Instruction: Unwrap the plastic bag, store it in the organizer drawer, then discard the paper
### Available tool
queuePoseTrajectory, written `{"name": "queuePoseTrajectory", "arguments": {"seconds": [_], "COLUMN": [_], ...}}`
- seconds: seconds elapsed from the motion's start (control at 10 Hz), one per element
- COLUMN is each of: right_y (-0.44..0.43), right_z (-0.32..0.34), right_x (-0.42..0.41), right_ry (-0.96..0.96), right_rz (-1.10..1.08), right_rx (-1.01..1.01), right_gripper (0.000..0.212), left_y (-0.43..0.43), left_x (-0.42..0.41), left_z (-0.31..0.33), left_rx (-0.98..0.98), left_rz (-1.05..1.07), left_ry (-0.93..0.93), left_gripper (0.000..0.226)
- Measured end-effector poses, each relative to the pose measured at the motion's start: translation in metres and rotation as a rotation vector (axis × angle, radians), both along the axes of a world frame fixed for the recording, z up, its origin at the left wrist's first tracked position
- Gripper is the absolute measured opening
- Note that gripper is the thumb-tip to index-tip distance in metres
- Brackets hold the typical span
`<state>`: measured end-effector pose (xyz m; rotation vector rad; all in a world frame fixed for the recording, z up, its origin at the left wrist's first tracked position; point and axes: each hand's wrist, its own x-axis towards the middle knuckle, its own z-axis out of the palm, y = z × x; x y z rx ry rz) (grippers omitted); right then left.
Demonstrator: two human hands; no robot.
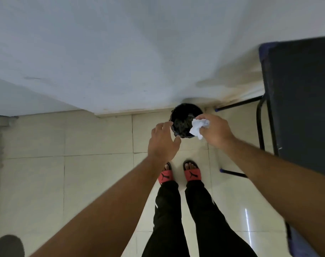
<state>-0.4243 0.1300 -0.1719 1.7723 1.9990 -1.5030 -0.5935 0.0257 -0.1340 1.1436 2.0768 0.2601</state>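
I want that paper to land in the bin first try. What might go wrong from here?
The crumpled paper in the right hand sits over the near rim of the black bin, not its middle, so it may drop outside. The left hand hovers beside the opening and might deflect it.

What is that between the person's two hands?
In the head view, the open mouth of a round black bin shows between the empty left hand and the right hand clutching crumpled white paper.
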Motion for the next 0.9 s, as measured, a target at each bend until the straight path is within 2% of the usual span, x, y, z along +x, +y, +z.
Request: {"name": "queuePoseTrajectory", "arguments": {"seconds": [0.1, 0.2, 0.4, 0.5, 0.6, 0.7, 0.9], "right_y": [0.017, 0.030, 0.040, 0.043, 0.039, 0.029, 0.024], "right_z": [-0.041, -0.087, -0.183, -0.209, -0.220, -0.214, -0.183], "right_x": [-0.002, -0.010, -0.026, -0.034, -0.036, -0.034, -0.033], "right_ry": [-0.037, -0.090, -0.128, -0.153, -0.185, -0.183, -0.138], "right_rz": [-0.024, -0.120, -0.210, -0.232, -0.183, -0.115, -0.073], "right_rx": [0.023, 0.076, 0.001, -0.014, -0.007, -0.015, 0.035], "right_gripper": [0.026, 0.046, 0.056, 0.068, 0.074, 0.071, 0.068], "left_y": [0.021, 0.036, 0.045, 0.053, 0.059, 0.062, 0.068], "left_x": [-0.016, -0.026, -0.033, -0.036, -0.039, -0.040, -0.039], "left_z": [-0.044, -0.092, -0.169, -0.189, -0.203, -0.206, -0.184], "left_rx": [-0.029, -0.066, -0.151, -0.162, -0.141, -0.160, -0.126], "left_rz": [-0.081, -0.086, -0.076, -0.085, -0.071, -0.069, -0.123], "left_ry": [0.009, 0.003, -0.032, -0.050, -0.064, -0.069, -0.086], "left_gripper": [0.059, 0.061, 0.063, 0.063, 0.062, 0.062, 0.069]}}
